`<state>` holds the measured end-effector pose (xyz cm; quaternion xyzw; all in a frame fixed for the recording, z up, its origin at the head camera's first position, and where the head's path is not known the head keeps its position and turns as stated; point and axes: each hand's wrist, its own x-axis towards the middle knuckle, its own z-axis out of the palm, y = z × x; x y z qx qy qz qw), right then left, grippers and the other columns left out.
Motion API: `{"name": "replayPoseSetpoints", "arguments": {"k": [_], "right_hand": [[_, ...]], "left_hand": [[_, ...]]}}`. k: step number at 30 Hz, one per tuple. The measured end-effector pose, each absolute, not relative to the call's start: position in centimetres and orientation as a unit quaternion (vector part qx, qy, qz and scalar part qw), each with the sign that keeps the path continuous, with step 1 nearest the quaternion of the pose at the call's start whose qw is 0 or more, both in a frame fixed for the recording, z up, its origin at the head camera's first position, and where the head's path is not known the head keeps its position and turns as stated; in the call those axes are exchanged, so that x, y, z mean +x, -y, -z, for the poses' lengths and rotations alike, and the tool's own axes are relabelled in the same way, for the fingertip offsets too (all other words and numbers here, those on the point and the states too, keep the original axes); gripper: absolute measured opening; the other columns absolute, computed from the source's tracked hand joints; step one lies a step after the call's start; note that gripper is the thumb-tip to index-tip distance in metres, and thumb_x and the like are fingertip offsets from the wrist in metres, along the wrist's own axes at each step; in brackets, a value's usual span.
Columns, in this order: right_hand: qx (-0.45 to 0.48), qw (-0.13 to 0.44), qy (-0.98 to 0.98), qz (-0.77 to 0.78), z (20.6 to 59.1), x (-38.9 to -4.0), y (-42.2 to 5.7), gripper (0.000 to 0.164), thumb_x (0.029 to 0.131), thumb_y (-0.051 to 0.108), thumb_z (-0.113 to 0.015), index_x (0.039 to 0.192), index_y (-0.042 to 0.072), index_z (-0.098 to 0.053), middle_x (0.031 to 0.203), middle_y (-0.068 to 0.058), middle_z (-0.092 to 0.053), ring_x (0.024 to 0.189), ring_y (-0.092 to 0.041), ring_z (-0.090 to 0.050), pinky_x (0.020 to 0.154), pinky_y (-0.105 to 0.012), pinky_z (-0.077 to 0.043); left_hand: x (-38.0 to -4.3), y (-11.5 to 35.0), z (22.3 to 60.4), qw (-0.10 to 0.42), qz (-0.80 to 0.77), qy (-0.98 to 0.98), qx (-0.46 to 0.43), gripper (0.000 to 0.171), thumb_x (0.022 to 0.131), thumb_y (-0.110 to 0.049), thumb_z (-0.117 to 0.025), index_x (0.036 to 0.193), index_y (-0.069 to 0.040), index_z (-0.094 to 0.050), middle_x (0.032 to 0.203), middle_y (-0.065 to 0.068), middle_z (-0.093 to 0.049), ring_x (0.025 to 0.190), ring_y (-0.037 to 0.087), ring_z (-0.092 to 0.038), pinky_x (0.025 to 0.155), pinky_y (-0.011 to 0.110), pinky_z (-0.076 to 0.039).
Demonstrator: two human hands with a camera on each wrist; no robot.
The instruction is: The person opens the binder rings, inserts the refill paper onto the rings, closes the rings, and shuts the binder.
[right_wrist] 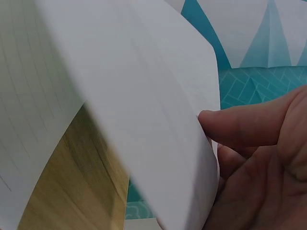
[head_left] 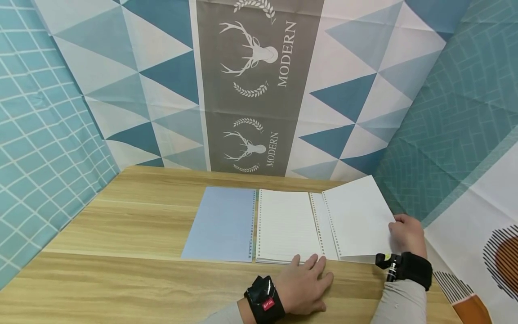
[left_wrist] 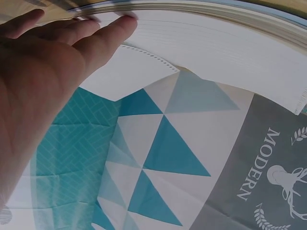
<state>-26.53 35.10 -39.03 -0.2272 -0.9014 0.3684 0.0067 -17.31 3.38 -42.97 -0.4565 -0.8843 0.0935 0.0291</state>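
Patterned cloth (head_left: pixel 251 105) is hanging behind the table (head_left: pixel 121 288). Toward the right, the white sheet (head_left: pixel 358 218) is stretching left from the right hand (head_left: pixel 409 235), the nearer one, which is pinching its right edge; its holed side is running near to far. Leftward, the left hand (head_left: pixel 303 285) is resting spread fingers at the stack's near edge; the blue cover (head_left: pixel 221 225) is lying farther left.

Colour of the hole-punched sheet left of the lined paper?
The hole-punched sheet is plain pale blue; best seen in the head view.
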Motion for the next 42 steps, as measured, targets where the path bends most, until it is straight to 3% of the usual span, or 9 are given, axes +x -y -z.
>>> {"name": "replayPoseSetpoints", "arguments": {"k": [27, 36, 42], "right_hand": [[-0.22, 0.047, 0.884, -0.41, 36.6, -25.7, -34.0, 0.054, 0.101, 0.014, -0.037, 0.149, -0.011, -0.038, 0.149, -0.036, -0.04, 0.13, -0.05, -0.042, 0.105, -0.063, -0.037], [-0.206, 0.08, 0.862, -0.456, 35.9, -25.4, -33.3, 0.053, 0.102, 0.013, -0.039, 0.149, -0.011, -0.039, 0.147, -0.033, -0.044, 0.126, -0.044, -0.047, 0.1, -0.055, -0.043], [-0.217, 0.087, 0.852, -0.47, 35.5, -25.6, -32.9, 0.052, 0.104, 0.016, -0.041, 0.151, -0.006, -0.039, 0.144, -0.026, -0.049, 0.118, -0.033, -0.052, 0.091, -0.042, -0.045]], "left_hand": [[-19.0, -1.4, 40.1, 0.043, -0.031, 0.906, -0.419, 0.066, 0.098, -0.062, -0.053, 0.154, -0.029, -0.039, 0.166, 0.006, -0.034, 0.152, 0.023, -0.038, 0.11, 0.051, -0.048], [-20.1, -0.2, 38.6, 0.039, 0.009, 0.917, -0.397, 0.068, 0.099, -0.058, -0.055, 0.156, -0.026, -0.036, 0.167, 0.009, -0.032, 0.153, 0.026, -0.036, 0.113, 0.053, -0.045], [-20.9, 0.7, 37.8, 0.038, 0.013, 0.927, -0.373, 0.068, 0.101, -0.057, -0.051, 0.159, -0.026, -0.033, 0.168, 0.009, -0.028, 0.155, 0.026, -0.032, 0.115, 0.053, -0.043]]}}
